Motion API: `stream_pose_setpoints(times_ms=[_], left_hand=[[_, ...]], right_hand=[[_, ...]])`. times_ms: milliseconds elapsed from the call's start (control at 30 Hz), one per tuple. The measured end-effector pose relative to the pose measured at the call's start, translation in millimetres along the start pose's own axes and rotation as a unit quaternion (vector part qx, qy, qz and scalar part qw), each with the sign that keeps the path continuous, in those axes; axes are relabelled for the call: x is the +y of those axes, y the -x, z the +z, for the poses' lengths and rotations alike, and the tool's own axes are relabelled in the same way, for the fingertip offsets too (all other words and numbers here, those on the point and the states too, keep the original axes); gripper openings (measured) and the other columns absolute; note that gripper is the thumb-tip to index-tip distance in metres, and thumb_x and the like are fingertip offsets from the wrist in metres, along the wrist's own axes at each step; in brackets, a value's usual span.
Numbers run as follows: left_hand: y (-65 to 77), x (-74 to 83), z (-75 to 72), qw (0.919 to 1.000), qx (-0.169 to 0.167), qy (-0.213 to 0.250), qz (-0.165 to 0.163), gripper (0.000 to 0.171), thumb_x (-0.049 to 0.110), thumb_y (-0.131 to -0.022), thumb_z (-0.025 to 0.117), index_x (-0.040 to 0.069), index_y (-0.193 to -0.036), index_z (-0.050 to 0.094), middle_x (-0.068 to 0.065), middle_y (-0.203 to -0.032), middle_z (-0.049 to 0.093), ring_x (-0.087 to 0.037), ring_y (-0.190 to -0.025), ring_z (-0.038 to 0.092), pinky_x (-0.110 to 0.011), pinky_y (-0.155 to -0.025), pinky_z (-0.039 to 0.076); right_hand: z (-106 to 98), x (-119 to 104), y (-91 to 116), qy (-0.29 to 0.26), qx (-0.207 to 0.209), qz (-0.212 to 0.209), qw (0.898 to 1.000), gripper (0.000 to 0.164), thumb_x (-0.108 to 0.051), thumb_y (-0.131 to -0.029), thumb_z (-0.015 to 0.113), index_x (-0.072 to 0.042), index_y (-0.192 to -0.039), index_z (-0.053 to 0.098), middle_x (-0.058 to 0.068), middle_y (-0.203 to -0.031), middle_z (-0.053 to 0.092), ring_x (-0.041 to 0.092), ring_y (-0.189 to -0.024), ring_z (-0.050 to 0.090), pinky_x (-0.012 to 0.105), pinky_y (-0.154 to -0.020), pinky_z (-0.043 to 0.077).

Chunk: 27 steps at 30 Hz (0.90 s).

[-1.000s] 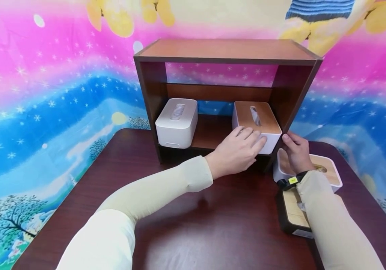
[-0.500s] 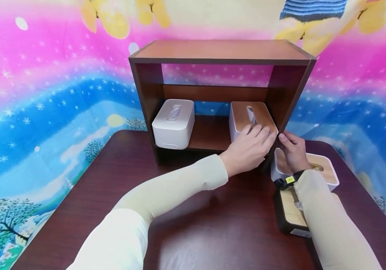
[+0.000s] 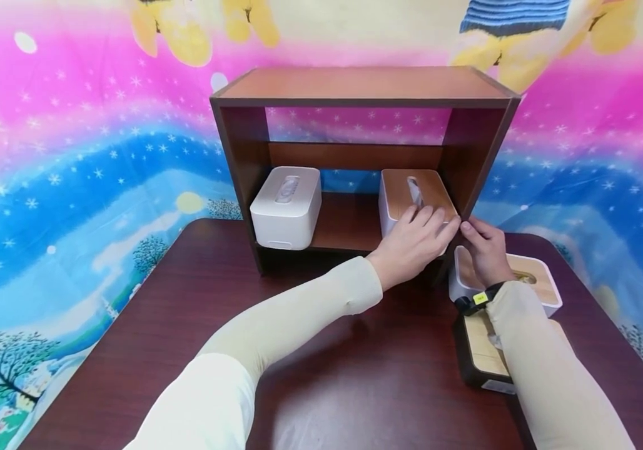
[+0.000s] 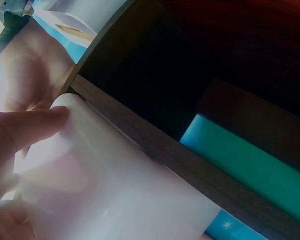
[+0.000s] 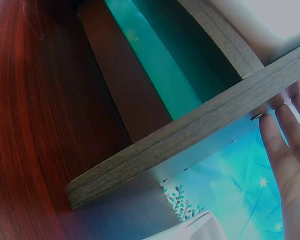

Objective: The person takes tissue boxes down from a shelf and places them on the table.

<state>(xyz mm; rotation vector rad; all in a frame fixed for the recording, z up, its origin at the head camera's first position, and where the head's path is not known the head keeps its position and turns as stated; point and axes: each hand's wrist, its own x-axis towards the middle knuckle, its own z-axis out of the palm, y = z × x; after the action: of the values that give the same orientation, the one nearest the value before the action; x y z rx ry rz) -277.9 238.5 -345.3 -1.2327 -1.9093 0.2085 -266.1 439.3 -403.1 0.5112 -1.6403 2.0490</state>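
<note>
A white tissue box with a wooden lid (image 3: 400, 190) stands at the right end of the brown shelf unit (image 3: 366, 84), close by its right side panel. My left hand (image 3: 411, 245) lies over its front edge, fingers on the lid. In the left wrist view the thumb (image 4: 45, 122) presses the white front face (image 4: 120, 185) near the corner. Outside the shelf, my right hand (image 3: 489, 253) touches the right side panel; the right wrist view shows straight fingers (image 5: 275, 137) against it. An all-white tissue box (image 3: 284, 215) stands at the shelf's left end.
On the table (image 3: 321, 381), right of the shelf, lies another white tissue box with a wooden lid (image 3: 543, 281). Nearer me is a black one with a wooden lid (image 3: 480, 347), partly hidden by my right forearm. A patterned cloth (image 3: 102, 156) hangs behind.
My left hand has slid right along the front edge of the wood-lidded tissue box to its right corner. My right hand stays at the side panel. The head view has shifted slightly.
</note>
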Motion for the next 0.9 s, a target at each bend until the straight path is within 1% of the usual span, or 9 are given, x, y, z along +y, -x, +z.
stream_pose_setpoints(times_ms=[100,200,300,400,500,567,700,800,900], left_hand=[[2.3,-1.4,-0.6,0.9999,0.016,0.000,-0.001,0.047,0.026,-0.090,0.045,0.007,-0.132,0.036,-0.013,-0.122,0.045,-0.028,-0.105,0.044,-0.043,-0.090,0.035],[4.9,-2.9,-3.4,0.9998,0.018,0.010,-0.004,0.048,0.034,-0.088,0.048,0.007,-0.128,0.040,-0.013,-0.120,0.046,-0.028,-0.104,0.044,-0.043,-0.090,0.034],[4.8,-3.3,-5.9,0.9996,0.008,0.024,-0.012,0.054,0.047,-0.082,0.053,0.009,-0.118,0.045,-0.012,-0.118,0.046,-0.027,-0.103,0.044,-0.043,-0.091,0.032],[2.7,-2.0,-7.9,0.9992,-0.009,0.031,-0.023,0.060,0.060,-0.075,0.054,0.011,-0.109,0.046,-0.010,-0.114,0.047,-0.026,-0.101,0.044,-0.042,-0.089,0.031],[1.0,1.1,-7.6,0.9990,-0.021,0.022,-0.033,0.063,0.063,-0.073,0.053,0.011,-0.108,0.045,-0.009,-0.110,0.048,-0.025,-0.097,0.044,-0.039,-0.083,0.035],[0.4,4.1,-6.1,0.9989,-0.026,0.010,-0.039,0.071,0.062,-0.072,0.055,0.007,-0.117,0.043,-0.010,-0.113,0.047,-0.025,-0.097,0.044,-0.039,-0.080,0.036],[1.0,11.2,-0.7,0.9976,-0.028,-0.045,-0.045,0.071,0.044,-0.085,0.048,-0.002,-0.135,0.029,-0.015,-0.123,0.044,-0.027,-0.102,0.043,-0.042,-0.085,0.036],[0.0,15.8,1.2,0.9954,-0.028,-0.076,-0.051,0.054,0.028,-0.092,0.034,-0.005,-0.135,0.029,-0.017,-0.124,0.042,-0.029,-0.102,0.043,-0.044,-0.089,0.034],[-2.3,17.2,-0.1,0.9938,-0.039,-0.084,-0.061,0.048,0.027,-0.093,0.031,-0.004,-0.128,0.036,-0.019,-0.122,0.042,-0.030,-0.102,0.042,-0.044,-0.090,0.031]], right_hand=[[0,0,0,-0.005,0.004,-0.004,1.000,0.030,-0.001,-0.088,0.052,0.009,-0.116,0.054,0.010,-0.100,0.063,0.015,-0.086,0.060,0.024,-0.073,0.049],[-1,-1,0,-0.002,0.003,-0.007,1.000,0.031,-0.002,-0.088,0.053,0.010,-0.116,0.054,0.010,-0.098,0.063,0.015,-0.083,0.060,0.025,-0.071,0.049],[-2,-1,1,0.009,0.002,-0.005,1.000,0.032,-0.003,-0.088,0.053,0.010,-0.117,0.053,0.010,-0.099,0.063,0.017,-0.083,0.061,0.026,-0.072,0.049],[-2,-2,1,0.021,0.002,0.001,1.000,0.034,-0.005,-0.088,0.054,0.009,-0.119,0.052,0.009,-0.100,0.063,0.017,-0.083,0.061,0.026,-0.073,0.049],[-1,-3,2,0.028,0.002,0.003,1.000,0.035,-0.006,-0.088,0.054,0.009,-0.120,0.052,0.009,-0.101,0.063,0.017,-0.084,0.061,0.027,-0.074,0.049],[0,-3,2,0.032,-0.001,0.002,0.999,0.036,-0.007,-0.088,0.054,0.009,-0.120,0.051,0.010,-0.103,0.062,0.017,-0.086,0.060,0.027,-0.074,0.049],[0,-4,2,0.033,-0.011,-0.006,0.999,0.035,-0.005,-0.089,0.052,0.009,-0.121,0.050,0.011,-0.108,0.060,0.018,-0.089,0.060,0.027,-0.075,0.049],[0,-4,1,0.029,-0.017,-0.012,0.999,0.035,-0.004,-0.090,0.051,0.010,-0.121,0.049,0.012,-0.109,0.060,0.020,-0.090,0.059,0.028,-0.075,0.049],[0,-4,1,0.035,-0.017,-0.011,0.999,0.035,-0.004,-0.089,0.051,0.009,-0.121,0.049,0.012,-0.108,0.060,0.020,-0.089,0.059,0.029,-0.076,0.048]])
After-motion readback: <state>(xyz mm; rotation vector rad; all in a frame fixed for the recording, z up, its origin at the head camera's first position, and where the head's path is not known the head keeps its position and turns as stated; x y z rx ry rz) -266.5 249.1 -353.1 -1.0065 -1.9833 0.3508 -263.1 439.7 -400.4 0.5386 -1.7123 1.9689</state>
